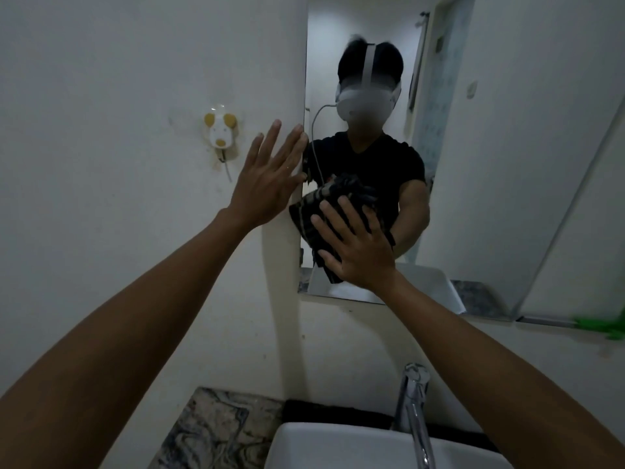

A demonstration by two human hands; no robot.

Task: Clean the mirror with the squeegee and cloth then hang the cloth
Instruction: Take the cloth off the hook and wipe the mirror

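The mirror (439,137) hangs on the white wall above the sink. My right hand (355,245) presses a dark striped cloth (309,211) flat against the mirror's lower left part, fingers spread over it. My left hand (267,177) is flat and open on the wall, its fingertips touching the mirror's left edge. A green object (605,324), perhaps the squeegee, lies blurred on the ledge at the far right.
A mouse-shaped wall hook (220,135) is stuck on the wall left of the mirror. Below are a white sink (304,445), a chrome tap (414,407) and a marbled counter (209,431). A person's reflection fills the mirror.
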